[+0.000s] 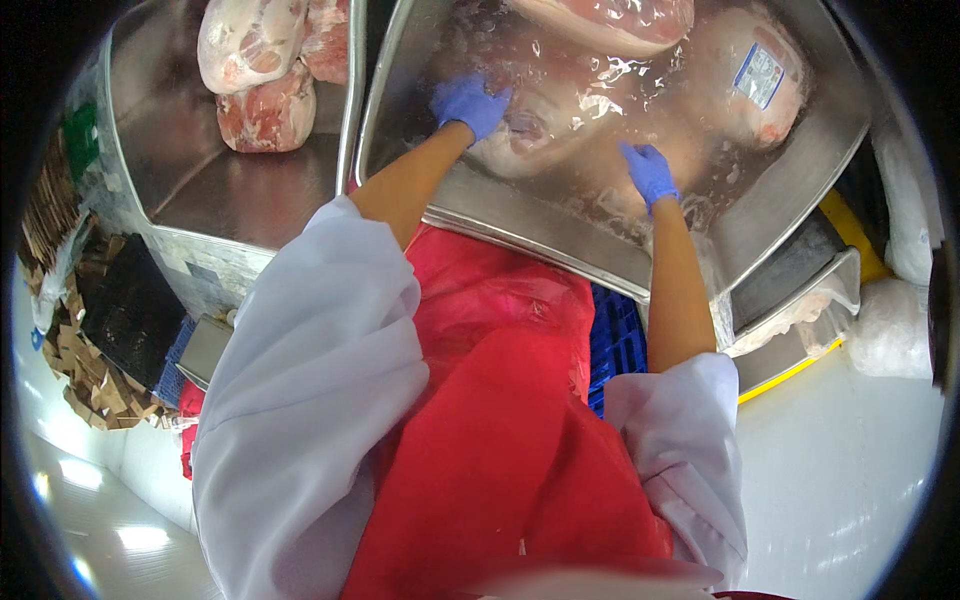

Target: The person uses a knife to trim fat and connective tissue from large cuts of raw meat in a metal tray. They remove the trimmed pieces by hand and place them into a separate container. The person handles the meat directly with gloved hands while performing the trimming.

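A steel tub [480,215] in front of me holds cloudy, pinkish water with several large pieces of meat. My left hand [472,106], in a blue glove, is at the water beside a pale, partly sunken piece of meat [540,130]; its thumb sticks out and the other fingers are partly hidden. My right hand [651,174], also gloved in blue, reaches over the water with fingers stretched out, nothing visible in them. Beyond it, at the right, lies a wrapped piece of meat [735,85] bearing a white and blue label [759,76]. Another large meat piece [615,20] rises at the far side.
A second steel bin [235,200] on the left holds several pieces of red and pale meat [262,110]. Torn cardboard [95,375] is piled at the lower left. A blue pallet [615,340] shows below the tub, and a steel tray [795,300] stands at the right.
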`<state>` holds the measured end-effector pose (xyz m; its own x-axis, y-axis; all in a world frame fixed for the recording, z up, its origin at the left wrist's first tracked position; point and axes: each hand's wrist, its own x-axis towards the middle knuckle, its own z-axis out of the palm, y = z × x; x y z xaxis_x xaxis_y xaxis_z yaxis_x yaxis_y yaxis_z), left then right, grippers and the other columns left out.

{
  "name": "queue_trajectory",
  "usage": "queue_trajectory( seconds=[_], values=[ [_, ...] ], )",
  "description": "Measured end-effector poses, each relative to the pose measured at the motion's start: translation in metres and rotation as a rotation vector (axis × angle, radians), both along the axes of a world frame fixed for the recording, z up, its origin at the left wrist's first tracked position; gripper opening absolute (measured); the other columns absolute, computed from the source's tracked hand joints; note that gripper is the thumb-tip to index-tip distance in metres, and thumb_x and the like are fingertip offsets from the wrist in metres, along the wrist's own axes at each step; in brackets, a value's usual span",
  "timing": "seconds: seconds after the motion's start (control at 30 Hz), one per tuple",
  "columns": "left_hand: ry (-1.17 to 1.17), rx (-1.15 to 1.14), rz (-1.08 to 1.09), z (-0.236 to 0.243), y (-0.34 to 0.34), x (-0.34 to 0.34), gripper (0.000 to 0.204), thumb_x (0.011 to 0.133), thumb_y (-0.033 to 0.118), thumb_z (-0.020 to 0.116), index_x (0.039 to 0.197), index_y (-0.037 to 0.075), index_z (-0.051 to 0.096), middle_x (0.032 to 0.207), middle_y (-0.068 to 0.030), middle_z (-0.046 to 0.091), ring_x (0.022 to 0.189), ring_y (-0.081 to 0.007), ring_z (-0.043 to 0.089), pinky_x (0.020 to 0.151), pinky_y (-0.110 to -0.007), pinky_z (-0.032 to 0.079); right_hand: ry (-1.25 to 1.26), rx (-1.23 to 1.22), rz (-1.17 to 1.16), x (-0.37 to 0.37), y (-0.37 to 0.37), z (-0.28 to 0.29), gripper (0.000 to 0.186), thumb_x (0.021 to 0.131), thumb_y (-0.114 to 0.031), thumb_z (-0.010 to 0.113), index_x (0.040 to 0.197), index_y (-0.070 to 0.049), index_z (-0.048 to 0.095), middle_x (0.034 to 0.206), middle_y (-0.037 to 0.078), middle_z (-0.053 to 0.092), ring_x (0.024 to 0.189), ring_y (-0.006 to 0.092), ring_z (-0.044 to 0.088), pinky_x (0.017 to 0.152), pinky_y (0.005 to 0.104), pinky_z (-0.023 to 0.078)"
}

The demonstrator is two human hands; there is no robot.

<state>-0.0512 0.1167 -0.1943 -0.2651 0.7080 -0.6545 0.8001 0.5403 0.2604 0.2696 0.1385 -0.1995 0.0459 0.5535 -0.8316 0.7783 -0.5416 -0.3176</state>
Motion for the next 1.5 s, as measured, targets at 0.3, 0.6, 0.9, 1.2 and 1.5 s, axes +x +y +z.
queue_trajectory(
  seconds=[0.3, 0.6, 0.9, 1.2, 1.5],
  values=[
    [-0.201, 0.375, -0.307, 0.01, -0.028, 0.02, 0.027, 0.084, 0.037, 0.067, 0.098, 0.014, 0.071, 0.095, -0.0135, 0.067, 0.095, -0.0356, 0.061, 0.084, -0.045, 0.049, 0.073, -0.075, -0.444, 0.011, -0.011, -0.106, 0.083, 0.087, -0.064, 0.054, 0.131, 0.006, 0.055, 0.135, 0.029, 0.053, 0.127, 0.0366, 0.052, 0.106, 0.0412, 0.039],
    [-0.324, 0.248, 0.298, -0.066, -0.017, -0.031, 0.041, 0.088, 0.034, 0.068, 0.123, 0.012, 0.063, 0.119, -0.0138, 0.064, 0.11, -0.0307, 0.06, 0.101, -0.043, 0.042, 0.456, -0.207, -0.798, -0.012, 0.006, -0.065, 0.05, 0.098, -0.055, 0.043, 0.104, -0.01, 0.064, 0.087, 0.008, 0.064, 0.074, 0.0203, 0.061, 0.069, 0.037, 0.05],
    [-1.016, -0.421, 0.949, -0.044, 0.013, -0.002, 0.078, 0.093, 0.067, 0.043, 0.147, 0.01, 0.042, 0.149, -0.0097, 0.045, 0.133, -0.0272, 0.045, 0.113, -0.041, 0.032, 0.557, -0.103, -0.952, -0.007, -0.006, -0.049, 0.052, 0.098, -0.05, 0.045, 0.131, -0.011, 0.056, 0.107, 0.004, 0.064, 0.088, 0.0183, 0.059, 0.078, 0.0346, 0.05],
    [-0.947, -0.326, 0.833, -0.067, -0.021, -0.011, 0.074, 0.097, 0.064, 0.034, 0.151, 0.014, 0.035, 0.149, -0.0065, 0.045, 0.136, -0.0244, 0.042, 0.114, -0.04, 0.032, 0.57, -0.264, -1.006, 0.033, -0.026, -0.121, 0.052, 0.1, -0.051, 0.041, 0.131, -0.013, 0.056, 0.112, 0.005, 0.065, 0.084, 0.0199, 0.061, 0.075, 0.0374, 0.053],
    [-1.127, -0.157, 0.93, -0.117, -0.039, -0.034, 0.061, 0.101, 0.052, 0.033, 0.141, 0.008, 0.046, 0.137, -0.011, 0.054, 0.121, -0.0259, 0.054, 0.106, -0.039, 0.041, 0.509, -0.244, -1.008, 0.002, -0.029, -0.128, 0.047, 0.098, -0.047, 0.045, 0.124, -0.01, 0.06, 0.104, 0.008, 0.067, 0.085, 0.0212, 0.063, 0.076, 0.0379, 0.053]
  ],
)
